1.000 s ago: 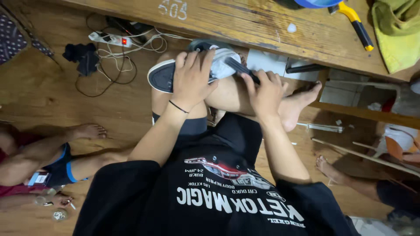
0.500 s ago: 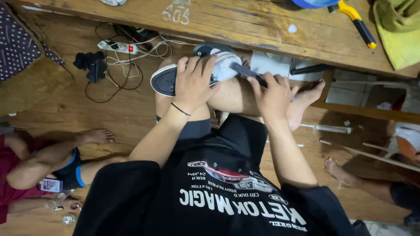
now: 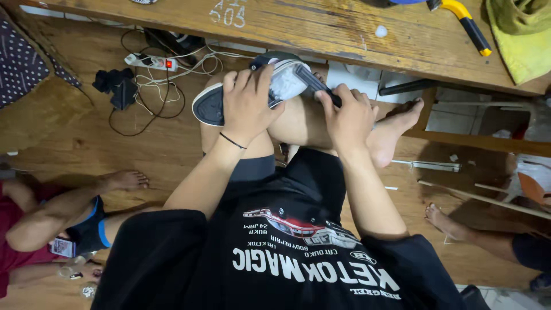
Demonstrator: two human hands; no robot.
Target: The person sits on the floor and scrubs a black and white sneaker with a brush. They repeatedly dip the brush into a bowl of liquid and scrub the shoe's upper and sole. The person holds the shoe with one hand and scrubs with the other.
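Two hands work one shoe (image 3: 270, 89) resting on the raised knee, below the wooden surface's (image 3: 321, 28) near edge. Left hand (image 3: 247, 106) clasps its middle, sole outward; long axis runs left-right. Right hand (image 3: 347, 117) grips a dark brush (image 3: 314, 83) against the shoe's right end.

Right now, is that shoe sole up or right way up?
Sole up, roughly. The shoe rests on the person's knee with its dark sole facing the camera, held by the left hand, while the right hand holds a dark tool against it.

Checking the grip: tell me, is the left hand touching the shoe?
Touching. The head view shows the left hand spread flat over the shoe, fingers wrapped across its upper, no gap visible.
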